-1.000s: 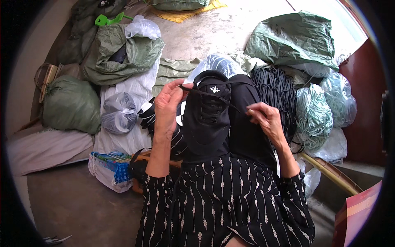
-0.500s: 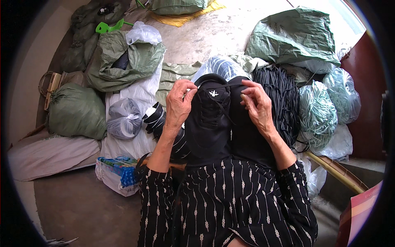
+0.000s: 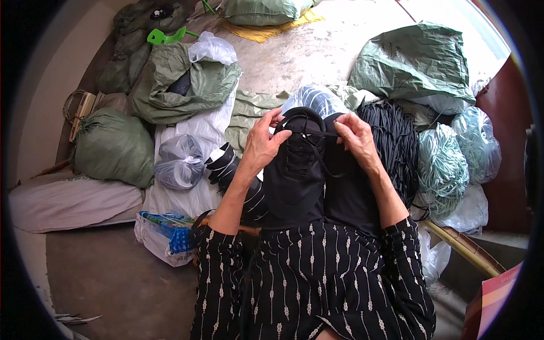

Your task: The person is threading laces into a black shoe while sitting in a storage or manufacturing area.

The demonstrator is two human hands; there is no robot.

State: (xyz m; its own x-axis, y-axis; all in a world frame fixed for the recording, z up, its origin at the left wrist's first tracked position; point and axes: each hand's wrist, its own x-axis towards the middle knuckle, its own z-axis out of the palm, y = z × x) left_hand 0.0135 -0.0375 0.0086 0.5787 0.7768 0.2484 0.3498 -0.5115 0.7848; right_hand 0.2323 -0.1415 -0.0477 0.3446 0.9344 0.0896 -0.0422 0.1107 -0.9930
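Note:
A black lace-up shoe (image 3: 292, 190) rests on my lap, toe toward me. My left hand (image 3: 264, 141) is at the left side of its opening, thumb and fingers closed on the black shoelace near the tongue; the exact grip is partly hidden. To the right of the shoe, my right hand (image 3: 357, 139) pinches the same shoelace (image 3: 323, 135), stretched between the two hands above the eyelets. One loose lace length hangs down the shoe's right side. Beside my left forearm lie more black pieces with white edges (image 3: 226, 170).
A thick bundle of black laces (image 3: 388, 147) and pale green laces (image 3: 445, 164) lie at right. Green woven sacks (image 3: 116, 144) and a tied plastic bag (image 3: 180, 161) stand at left. Another green sack (image 3: 411, 62) sits far right. A bamboo-edged tray (image 3: 464, 246) is near right.
My left hand has moved right and slightly down, onto the shoe's opening. The right hand has lowered slightly and the lace now runs closer to the shoe. The whole view has shifted a little.

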